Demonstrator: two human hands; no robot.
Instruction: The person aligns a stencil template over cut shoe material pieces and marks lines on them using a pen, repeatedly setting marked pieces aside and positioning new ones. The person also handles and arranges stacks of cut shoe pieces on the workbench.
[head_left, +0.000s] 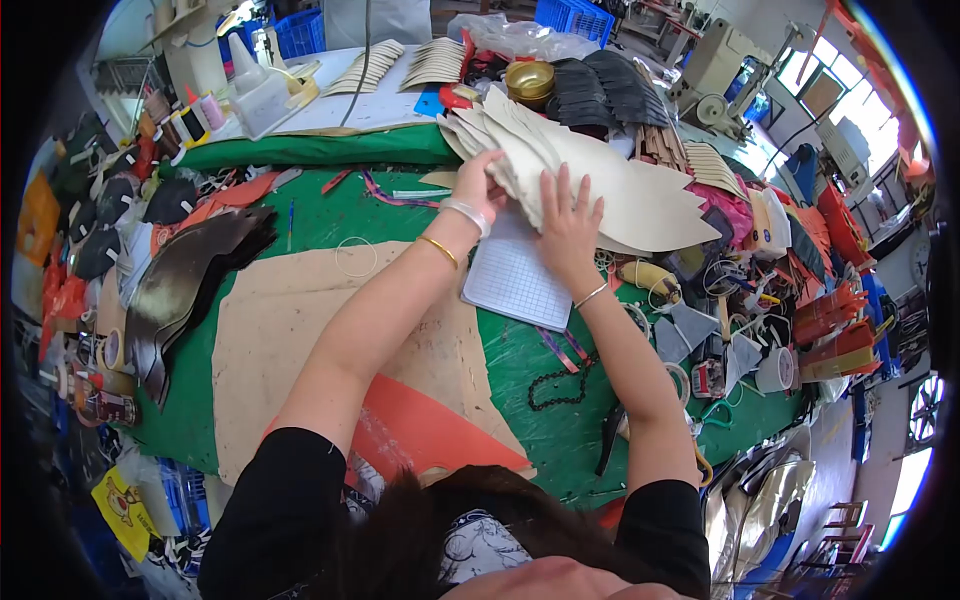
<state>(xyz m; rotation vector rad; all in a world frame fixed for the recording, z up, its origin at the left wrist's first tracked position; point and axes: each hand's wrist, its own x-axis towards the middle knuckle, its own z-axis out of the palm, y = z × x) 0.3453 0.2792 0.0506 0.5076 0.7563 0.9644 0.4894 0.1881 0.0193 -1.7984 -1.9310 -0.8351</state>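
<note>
A fanned stack of cream-coloured cut pieces (pixel 620 185), like leather or lining material, lies at the far side of the green table. My left hand (pixel 478 183) is closed on the stack's left edge, its fingertips partly hidden behind the pieces. Fingers stretched out, my right hand (pixel 570 225) rests flat on the front edge of the same stack. Below both hands is a notebook with a squared page (pixel 520 272), its top partly covered by the stack. A sheet of brown cardboard (pixel 300 330) lies under my left forearm, with an orange-red sheet (pixel 430 425) near my body.
Dark glossy cut pieces (pixel 180 290) lie at the left. A brass-coloured bowl (pixel 530 82) and black pieces (pixel 605 90) stand behind the stack. At the right are tape rolls, scissors (pixel 716 412) and a black beaded chain (pixel 560 390). A rolled green edge (pixel 320 150) crosses the back.
</note>
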